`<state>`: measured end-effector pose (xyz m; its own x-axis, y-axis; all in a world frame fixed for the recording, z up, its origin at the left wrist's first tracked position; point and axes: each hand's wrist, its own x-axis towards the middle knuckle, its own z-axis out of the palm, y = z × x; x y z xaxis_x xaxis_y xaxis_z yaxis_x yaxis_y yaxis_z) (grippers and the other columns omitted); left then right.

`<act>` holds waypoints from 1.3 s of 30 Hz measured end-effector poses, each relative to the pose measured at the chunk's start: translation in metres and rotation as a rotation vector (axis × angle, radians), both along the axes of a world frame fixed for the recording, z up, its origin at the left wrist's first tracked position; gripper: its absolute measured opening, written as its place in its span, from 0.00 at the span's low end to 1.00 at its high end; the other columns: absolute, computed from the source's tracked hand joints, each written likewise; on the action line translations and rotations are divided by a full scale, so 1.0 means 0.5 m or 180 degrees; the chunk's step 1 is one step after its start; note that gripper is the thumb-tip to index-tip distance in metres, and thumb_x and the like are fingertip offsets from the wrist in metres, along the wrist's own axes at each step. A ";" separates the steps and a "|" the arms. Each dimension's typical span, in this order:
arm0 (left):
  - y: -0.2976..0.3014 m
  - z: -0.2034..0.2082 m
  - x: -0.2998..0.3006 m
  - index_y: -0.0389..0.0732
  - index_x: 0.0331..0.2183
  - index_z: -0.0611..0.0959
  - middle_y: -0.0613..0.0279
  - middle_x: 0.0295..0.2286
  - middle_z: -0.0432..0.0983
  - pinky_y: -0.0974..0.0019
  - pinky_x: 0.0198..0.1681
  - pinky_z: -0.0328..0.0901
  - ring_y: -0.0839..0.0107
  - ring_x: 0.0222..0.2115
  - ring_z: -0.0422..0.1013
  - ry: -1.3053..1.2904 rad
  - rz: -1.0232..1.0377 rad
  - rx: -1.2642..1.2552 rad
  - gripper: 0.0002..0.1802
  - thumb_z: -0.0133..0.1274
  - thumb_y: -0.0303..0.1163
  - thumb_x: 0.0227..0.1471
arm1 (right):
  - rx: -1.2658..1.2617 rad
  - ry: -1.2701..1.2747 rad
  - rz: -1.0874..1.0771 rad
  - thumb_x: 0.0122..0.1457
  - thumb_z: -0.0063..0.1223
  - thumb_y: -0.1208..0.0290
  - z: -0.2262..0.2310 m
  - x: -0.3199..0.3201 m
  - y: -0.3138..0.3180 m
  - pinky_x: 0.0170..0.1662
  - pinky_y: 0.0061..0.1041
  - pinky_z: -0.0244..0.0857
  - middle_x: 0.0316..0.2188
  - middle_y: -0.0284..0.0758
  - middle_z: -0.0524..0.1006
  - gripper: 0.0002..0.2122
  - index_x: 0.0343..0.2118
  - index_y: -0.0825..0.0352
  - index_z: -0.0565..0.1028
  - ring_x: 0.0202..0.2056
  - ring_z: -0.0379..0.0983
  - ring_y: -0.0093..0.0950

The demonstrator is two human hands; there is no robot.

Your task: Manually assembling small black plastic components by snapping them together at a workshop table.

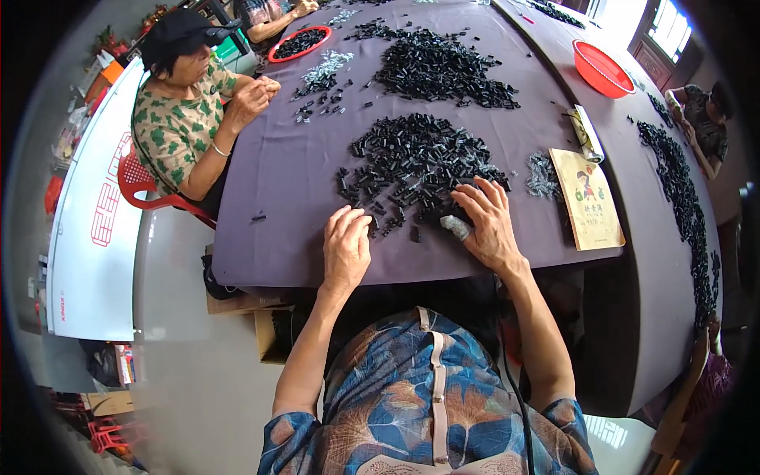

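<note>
A pile of small black plastic pieces (419, 158), short and tube-like, lies on the purple-grey tablecloth in front of me. By the pile's left front edge is my left hand (347, 244), its fingers bent and held close together. Whatever may be inside them is hidden. My right hand (489, 226) rests at the right front edge of the pile, fingers apart and touching the pieces. Grey wrapping (456, 227) covers its thumb. Between my hands, a few loose black pieces (416, 234) lie near the table's front.
Right of the pile are clear pieces (542, 176), a yellowish booklet (587, 202) and a white-and-green box (586, 133). Farther off stand a red basket (603, 70), a larger black pile (443, 67) and a red tray (299, 43). A co-worker (186, 111) sits at the left; others sit farther away.
</note>
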<state>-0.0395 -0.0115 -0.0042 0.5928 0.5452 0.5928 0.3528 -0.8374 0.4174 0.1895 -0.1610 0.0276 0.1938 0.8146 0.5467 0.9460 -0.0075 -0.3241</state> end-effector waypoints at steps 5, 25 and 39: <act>-0.002 0.007 0.000 0.36 0.34 0.81 0.56 0.39 0.76 0.57 0.52 0.64 0.55 0.47 0.69 -0.0015 0.0021 0.0040 0.07 0.53 0.22 0.50 | -0.0352 -0.0218 0.0079 0.40 0.55 0.75 0.016 -0.029 0.030 0.63 0.44 0.45 0.52 0.37 0.70 0.26 0.49 0.69 0.72 0.59 0.57 0.42; -0.005 0.015 -0.001 0.36 0.35 0.81 0.55 0.39 0.76 0.56 0.51 0.65 0.54 0.46 0.69 -0.0027 0.0055 0.0029 0.07 0.54 0.21 0.50 | -0.0430 -0.0439 0.0173 0.55 0.53 0.57 -0.015 -0.040 0.118 0.63 0.45 0.44 0.53 0.37 0.69 0.24 0.50 0.70 0.72 0.59 0.57 0.41; -0.002 -0.001 -0.001 0.37 0.35 0.81 0.56 0.40 0.76 0.56 0.54 0.61 0.56 0.49 0.67 0.0004 0.0022 -0.0117 0.07 0.52 0.25 0.52 | 0.0330 0.0094 -0.0541 0.51 0.59 0.69 -0.025 0.009 -0.023 0.57 0.44 0.54 0.47 0.39 0.71 0.16 0.44 0.65 0.75 0.55 0.62 0.44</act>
<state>-0.0402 -0.0127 -0.0046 0.5895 0.5708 0.5715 0.3592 -0.8190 0.4475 0.1938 -0.1725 0.0149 0.3408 0.7084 0.6181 0.9241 -0.1314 -0.3589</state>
